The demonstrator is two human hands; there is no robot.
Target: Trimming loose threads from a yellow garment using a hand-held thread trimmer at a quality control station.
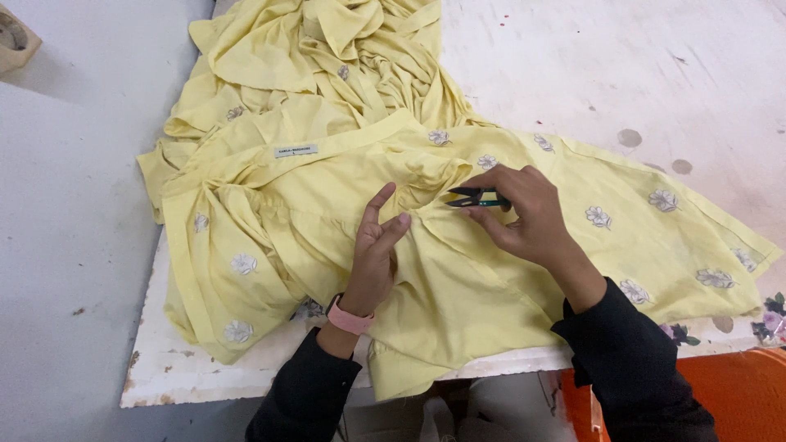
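A pale yellow garment [327,205] with white embroidered flowers lies spread and bunched over a white table [622,74]. My left hand [375,254], a pink band on its wrist, rests on the cloth with fingers extended and apart, pressing a fold near the middle. My right hand [524,214] grips small thread snips [473,197] with a green handle and dark blades, their tips pointing left at the gathered fabric just beyond my left fingertips. Both arms wear black sleeves.
More yellow cloth is heaped at the table's far side [327,57]. The table's left edge [151,295] drops to a grey floor. An orange surface [737,393] sits at lower right beside a floral fabric scrap [770,315].
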